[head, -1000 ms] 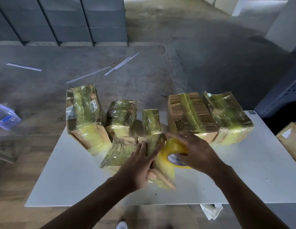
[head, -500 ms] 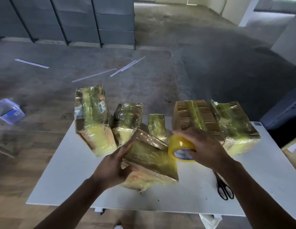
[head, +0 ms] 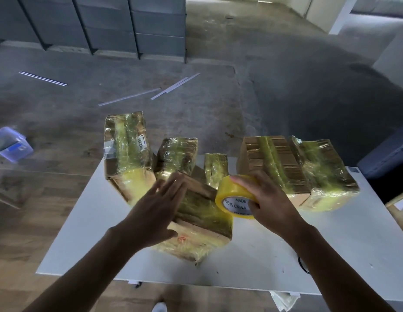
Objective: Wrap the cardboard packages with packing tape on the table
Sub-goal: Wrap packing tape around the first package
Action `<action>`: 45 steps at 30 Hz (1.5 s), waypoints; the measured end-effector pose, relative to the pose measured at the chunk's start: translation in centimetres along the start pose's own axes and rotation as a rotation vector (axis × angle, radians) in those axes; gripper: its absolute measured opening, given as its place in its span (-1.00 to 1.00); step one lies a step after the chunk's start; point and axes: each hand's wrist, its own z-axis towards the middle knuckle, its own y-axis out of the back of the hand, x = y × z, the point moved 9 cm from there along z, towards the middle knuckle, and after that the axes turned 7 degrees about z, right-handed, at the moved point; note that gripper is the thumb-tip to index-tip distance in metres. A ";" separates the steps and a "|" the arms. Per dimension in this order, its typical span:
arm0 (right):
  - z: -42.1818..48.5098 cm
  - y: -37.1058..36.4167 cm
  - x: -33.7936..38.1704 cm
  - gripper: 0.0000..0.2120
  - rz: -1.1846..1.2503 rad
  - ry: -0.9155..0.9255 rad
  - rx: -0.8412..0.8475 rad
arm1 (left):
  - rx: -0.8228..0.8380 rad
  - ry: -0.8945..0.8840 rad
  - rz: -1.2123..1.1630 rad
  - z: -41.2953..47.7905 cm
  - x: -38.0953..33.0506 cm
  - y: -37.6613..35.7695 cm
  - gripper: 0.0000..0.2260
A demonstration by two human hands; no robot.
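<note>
Five packages at 12 o'clock: taped. Centre package [head: 202, 221]: wrapping unfinished. Left hand [head: 151, 212] flat, smoothing; right hand [head: 270, 203] grips roll [head: 232, 199].

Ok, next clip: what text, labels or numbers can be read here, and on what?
"MADE IN CHINA", partly hidden: core label of the tape roll.
Barcode sticker on the tall left package: too small to read.
Red stamp on the front package: blurred, unreadable.

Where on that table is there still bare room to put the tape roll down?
Bare table lies near left, between its edge and the package under the left hand, and near right, in front of the rightmost wrapped package. The far row is crowded.
</note>
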 end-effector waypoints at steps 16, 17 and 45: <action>-1.4 1.0 -3.1 -0.30 0.007 -0.023 0.062 | 0.061 -0.079 -0.064 1.0 -0.7 -3.3 0.06; -1.7 0.8 -3.4 -0.32 -0.065 -0.020 0.087 | 0.064 -0.078 -0.071 0.9 -0.6 -3.4 0.06; -2.2 -2.0 -3.0 -0.31 0.127 -0.126 -0.015 | 0.084 0.188 -0.372 0.3 -4.2 -2.3 -0.23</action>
